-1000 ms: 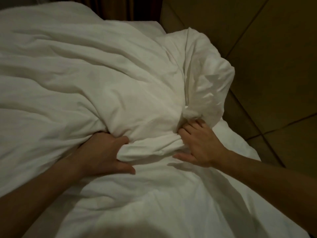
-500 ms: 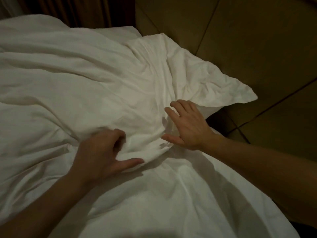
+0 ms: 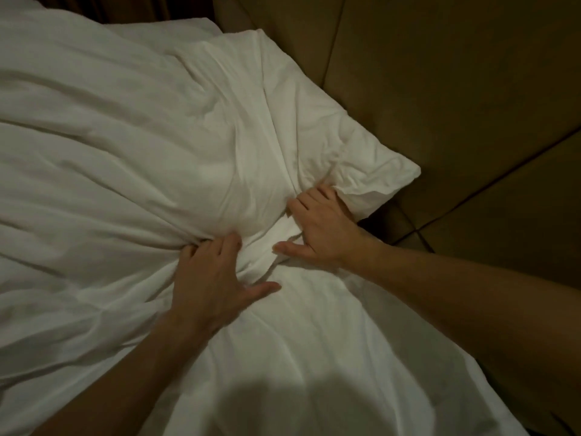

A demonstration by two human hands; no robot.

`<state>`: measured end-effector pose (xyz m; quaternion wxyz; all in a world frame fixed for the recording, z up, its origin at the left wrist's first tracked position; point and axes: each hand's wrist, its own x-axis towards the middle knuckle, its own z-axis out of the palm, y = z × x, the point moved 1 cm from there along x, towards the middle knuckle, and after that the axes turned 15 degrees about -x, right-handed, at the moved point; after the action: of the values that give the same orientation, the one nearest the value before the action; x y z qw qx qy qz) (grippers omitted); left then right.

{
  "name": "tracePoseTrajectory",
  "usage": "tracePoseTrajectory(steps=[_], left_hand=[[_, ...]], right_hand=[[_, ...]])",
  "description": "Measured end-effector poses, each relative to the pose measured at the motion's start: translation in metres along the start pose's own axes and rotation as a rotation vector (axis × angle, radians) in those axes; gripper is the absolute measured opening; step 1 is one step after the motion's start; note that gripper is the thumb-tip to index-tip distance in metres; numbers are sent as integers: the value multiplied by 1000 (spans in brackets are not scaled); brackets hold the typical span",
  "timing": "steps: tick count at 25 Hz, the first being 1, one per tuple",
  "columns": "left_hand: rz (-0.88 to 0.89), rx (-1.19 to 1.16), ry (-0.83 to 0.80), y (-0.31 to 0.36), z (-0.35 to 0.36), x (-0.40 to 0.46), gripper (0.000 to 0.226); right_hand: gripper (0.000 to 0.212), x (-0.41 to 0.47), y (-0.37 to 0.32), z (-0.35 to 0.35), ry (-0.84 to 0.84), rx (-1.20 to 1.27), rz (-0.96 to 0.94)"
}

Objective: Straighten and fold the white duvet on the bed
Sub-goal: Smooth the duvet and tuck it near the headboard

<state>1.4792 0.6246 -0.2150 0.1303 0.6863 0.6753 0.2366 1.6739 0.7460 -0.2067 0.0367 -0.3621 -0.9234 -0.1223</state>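
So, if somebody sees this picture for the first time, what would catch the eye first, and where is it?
First the white duvet, rumpled and filling most of the view, with one corner reaching toward the brown padded panels on the right. Then the two bare hands at its bunched middle: the left hand and the right hand both dig their fingers into the folds.

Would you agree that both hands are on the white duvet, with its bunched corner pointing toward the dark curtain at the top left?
Not quite: the head view shows the left hand and right hand on the duvet, but its corner points right, toward the brown padded wall, not the curtain.
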Motion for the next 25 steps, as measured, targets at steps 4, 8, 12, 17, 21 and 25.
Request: tracePoseTrajectory(steps=[4,8,12,17,21,25], left_hand=[[8,2,-87,-22,1,1,75],[-55,10,-232,-32,-29,-6,90],[-48,-138,-285,-36,-81,-23,84],[-54,-28,-331,-35,-57,-40,91],[-9,-150,-358,-24,-57,-46,80],[266,-36,71,-20,-97,-18,64]], right_hand=[[85,-1,-19,17,-254,58,74],[92,-10,-39,-14,-341,84,155],[90,-62,-72,-55,-308,212,222],[87,-91,-109,-14,-182,350,370],[75,-93,-105,-21,-60,301,405],[83,-54,-86,-50,53,135,479]])
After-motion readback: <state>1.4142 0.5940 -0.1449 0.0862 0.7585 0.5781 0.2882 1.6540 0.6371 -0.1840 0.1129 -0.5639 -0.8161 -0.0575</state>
